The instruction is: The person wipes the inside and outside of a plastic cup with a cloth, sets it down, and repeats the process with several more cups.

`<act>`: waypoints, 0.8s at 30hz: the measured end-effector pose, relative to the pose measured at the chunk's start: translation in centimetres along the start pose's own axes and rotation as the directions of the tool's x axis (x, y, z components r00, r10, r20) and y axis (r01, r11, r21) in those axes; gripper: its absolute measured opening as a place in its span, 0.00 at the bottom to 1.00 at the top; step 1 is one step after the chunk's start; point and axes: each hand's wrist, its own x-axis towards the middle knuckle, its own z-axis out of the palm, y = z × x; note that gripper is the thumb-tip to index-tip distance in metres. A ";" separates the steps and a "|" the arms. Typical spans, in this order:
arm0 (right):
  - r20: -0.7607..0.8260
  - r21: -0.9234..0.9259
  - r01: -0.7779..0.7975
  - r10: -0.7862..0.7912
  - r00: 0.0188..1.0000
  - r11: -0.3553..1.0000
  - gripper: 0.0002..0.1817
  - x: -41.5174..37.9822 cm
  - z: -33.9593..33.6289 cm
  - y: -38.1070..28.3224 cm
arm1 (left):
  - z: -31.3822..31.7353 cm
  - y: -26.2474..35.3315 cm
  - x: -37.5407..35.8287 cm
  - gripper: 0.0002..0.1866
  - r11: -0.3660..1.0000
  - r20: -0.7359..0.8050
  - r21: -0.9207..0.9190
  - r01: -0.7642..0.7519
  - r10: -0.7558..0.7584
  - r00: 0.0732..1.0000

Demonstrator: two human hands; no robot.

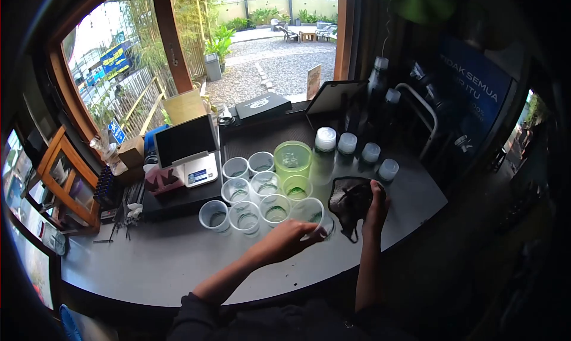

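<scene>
My left hand (288, 240) is closed on the side of a clear plastic cup (309, 209) at the front right of a cluster of cups. A dark, crumpled cloth (350, 205) hangs from my right hand (376, 207), its fingers wrapped around the right edge. The cloth's lower end dangles close over the counter. More clear plastic cups, such as one at the front left (214, 215), stand upright in rows to the left of my left hand. Behind the held cup is a larger pale-green container (292, 158).
Stacks of clear cups or lids (347, 143) stand at the back right of the grey counter (160, 269). A tablet on a stand (185, 140) sits at the left, near a pink holder (164, 180). A dark box (263, 105) lies by the window.
</scene>
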 end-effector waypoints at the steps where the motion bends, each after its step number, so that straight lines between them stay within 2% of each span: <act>1: 0.062 -0.043 0.029 -0.026 0.998 0.999 0.16 1.2 -0.9 1.1 | 0.2 -0.2 1.8 0.10 0.991 0.005 0.133 -0.007 0.006 1.000; 2: 0.126 -0.085 0.060 -0.049 0.991 0.995 0.16 2.4 -1.7 2.4 | 0.3 -0.4 3.6 0.11 0.964 0.010 0.264 -0.013 0.011 1.000; 4: 0.238 -0.124 0.043 -0.013 0.971 0.991 0.15 4.4 -2.8 5.1 | 1.3 -2.4 7.1 0.09 0.923 0.020 0.381 -0.055 0.052 0.998; 6: 0.206 -0.121 -0.018 0.043 0.978 0.992 0.14 5.2 -2.7 6.4 | 2.0 -3.6 9.9 0.07 0.859 0.032 0.511 -0.015 -0.002 0.999; 8: 0.239 -0.112 -0.033 0.059 0.969 0.993 0.14 6.3 -2.7 9.3 | 2.9 -5.7 11.8 0.06 0.837 0.016 0.548 -0.010 0.001 1.000; 10: 0.352 -0.259 0.105 -0.008 0.936 0.960 0.12 6.9 -2.7 10.6 | 3.3 -7.4 13.5 0.05 0.807 -0.011 0.590 0.004 0.003 1.000; 14: 0.542 -0.361 0.081 0.138 0.829 0.929 0.17 7.7 -3.4 14.5 | 3.0 -8.7 14.9 0.03 0.762 -0.046 0.645 0.058 -0.037 0.998; 17: 0.655 -0.400 0.171 0.150 0.740 0.900 0.21 7.5 -3.5 15.6 | 3.3 -11.1 15.5 0.04 0.761 -0.074 0.643 0.087 -0.051 0.996; 20: 0.689 -0.478 0.153 0.262 0.676 0.865 0.25 7.1 -3.0 14.5 | 3.1 -12.0 15.6 0.06 0.774 -0.085 0.595 0.216 -0.206 0.975; 21: 0.713 -0.526 0.240 0.269 0.647 0.816 0.27 7.2 -2.9 13.4 | 3.0 -12.4 15.6 0.07 0.764 -0.091 0.605 0.225 -0.214 0.972; 24: 0.625 -0.721 0.300 0.397 0.672 0.625 0.26 7.5 -2.1 9.6 | 2.3 -11.1 15.7 0.07 0.756 -0.044 0.610 0.239 -0.269 0.962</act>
